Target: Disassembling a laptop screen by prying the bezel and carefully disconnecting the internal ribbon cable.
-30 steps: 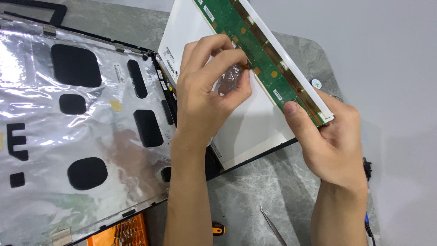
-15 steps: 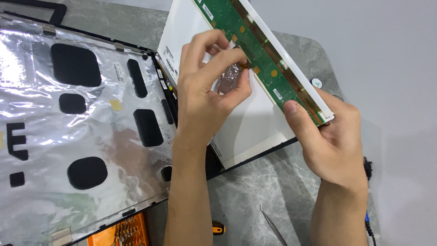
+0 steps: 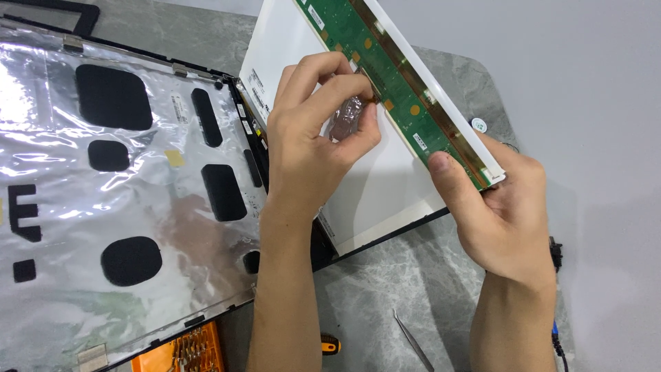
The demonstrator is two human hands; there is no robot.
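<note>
Over grey stone, left hand [image 3: 310, 138] pinches clear tape [image 3: 346, 117] beside right hand [image 3: 506, 207] gripping white panel [image 3: 385, 179].

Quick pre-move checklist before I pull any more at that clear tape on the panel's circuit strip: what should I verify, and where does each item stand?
1. Right hand braces the panel at its corner: ok.
2. Left hand pinches the tape by the green board: ok.
3. Tape fully free of the board: cannot tell, fingers hide the joint.
4. Panel's lower edge rests on the grey mat: ok.
5. Tweezers lie within reach: ok.
6. Foil-lined cover lies apart from the tape: ok.
</note>
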